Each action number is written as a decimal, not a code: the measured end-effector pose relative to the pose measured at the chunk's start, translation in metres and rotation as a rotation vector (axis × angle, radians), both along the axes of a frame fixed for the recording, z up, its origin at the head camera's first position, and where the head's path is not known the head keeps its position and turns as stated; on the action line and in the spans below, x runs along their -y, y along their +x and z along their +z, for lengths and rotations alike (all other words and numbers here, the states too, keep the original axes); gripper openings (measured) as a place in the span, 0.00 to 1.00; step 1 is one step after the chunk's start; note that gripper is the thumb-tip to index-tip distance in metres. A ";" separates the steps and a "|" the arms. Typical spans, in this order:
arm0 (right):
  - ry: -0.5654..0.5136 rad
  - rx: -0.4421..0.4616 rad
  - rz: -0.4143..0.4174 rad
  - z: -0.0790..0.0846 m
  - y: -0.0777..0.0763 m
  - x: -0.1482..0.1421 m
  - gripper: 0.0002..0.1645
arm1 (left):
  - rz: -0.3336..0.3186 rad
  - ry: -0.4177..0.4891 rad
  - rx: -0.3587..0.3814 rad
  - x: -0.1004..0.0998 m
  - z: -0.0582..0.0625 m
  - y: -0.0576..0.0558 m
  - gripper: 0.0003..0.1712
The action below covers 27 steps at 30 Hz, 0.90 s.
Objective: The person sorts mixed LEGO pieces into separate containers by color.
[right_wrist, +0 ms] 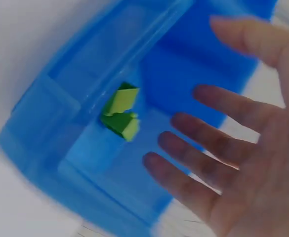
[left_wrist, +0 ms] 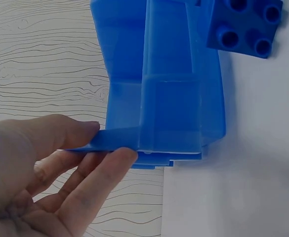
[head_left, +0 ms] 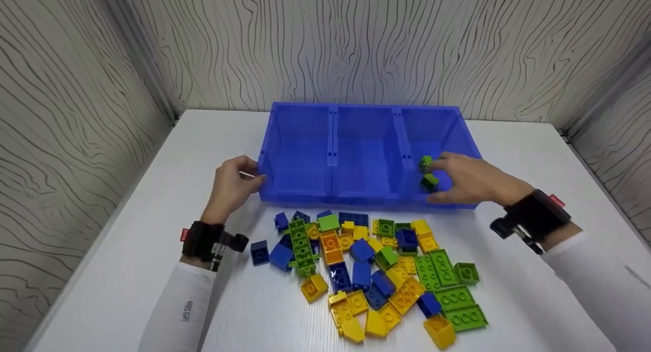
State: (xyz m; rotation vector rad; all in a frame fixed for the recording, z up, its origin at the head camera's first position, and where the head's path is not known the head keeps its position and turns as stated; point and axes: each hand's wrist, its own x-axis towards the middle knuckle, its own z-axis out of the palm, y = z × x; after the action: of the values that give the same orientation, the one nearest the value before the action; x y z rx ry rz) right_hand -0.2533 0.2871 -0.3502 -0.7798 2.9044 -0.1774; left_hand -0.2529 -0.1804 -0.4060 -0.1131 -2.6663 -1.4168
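Observation:
A blue three-compartment bin stands at the back of the white table. My left hand pinches its left rim; in the left wrist view the thumb lies on one side of the thin blue wall and fingers on the other. Over the right compartment hovers my right hand, fingers spread and holding nothing in the right wrist view. Below its fingertips, two green toy bricks lie inside that compartment, one brick nearer the front and another brick behind it.
A loose pile of blue, yellow, orange and green bricks spreads in front of the bin. Flat green bricks lie at its right edge, a dark blue brick at its left. A patterned wall rises behind the table.

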 end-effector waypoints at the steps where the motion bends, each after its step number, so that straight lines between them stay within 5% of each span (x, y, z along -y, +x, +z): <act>1: 0.021 -0.009 0.010 0.002 0.011 -0.002 0.37 | 0.001 0.000 0.000 0.000 0.000 0.000 0.11; 6: 0.065 -0.013 0.063 0.003 0.061 -0.013 0.37 | 0.002 -0.004 0.000 0.000 -0.001 0.000 0.11; 12: 0.087 0.125 0.081 -0.009 0.099 -0.021 0.33 | -0.004 -0.018 -0.008 0.001 0.000 0.001 0.11; 18: 0.072 0.245 0.111 -0.032 0.110 -0.022 0.28 | 0.002 -0.026 -0.004 0.002 0.003 0.000 0.11; 27: -0.020 0.260 0.145 -0.054 0.108 -0.025 0.17 | -0.002 -0.007 0.006 0.000 0.001 0.000 0.11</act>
State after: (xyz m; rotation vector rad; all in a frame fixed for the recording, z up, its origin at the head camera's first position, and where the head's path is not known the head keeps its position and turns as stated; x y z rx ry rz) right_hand -0.1455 0.3120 -0.4046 -0.8938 2.5964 -0.2713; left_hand -0.2532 -0.1809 -0.4052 -0.1131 -2.6768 -1.4110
